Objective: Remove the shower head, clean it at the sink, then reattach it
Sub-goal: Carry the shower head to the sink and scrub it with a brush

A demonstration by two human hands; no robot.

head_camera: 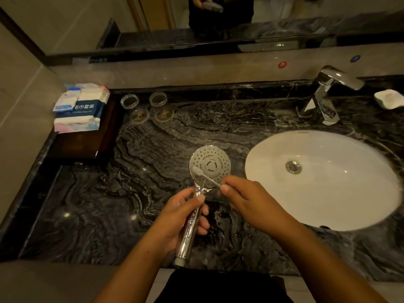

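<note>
A chrome shower head [210,163] with a round perforated face points up over the dark marble counter [135,193], left of the sink [328,193]. My left hand [185,217] is wrapped around its chrome handle. My right hand [247,197] pinches the end of a white toothbrush [205,176], whose bristles rest on the lower left of the spray face. The white oval sink basin has a metal drain [293,167] and looks dry.
A chrome faucet [328,92] stands behind the sink, with a white soap dish [389,99] to its right. Two glass cups [144,100] and coasters sit at the back. Packaged towels [80,106] lie on a dark tray [74,145] at the left. Water drops spot the counter near my hands.
</note>
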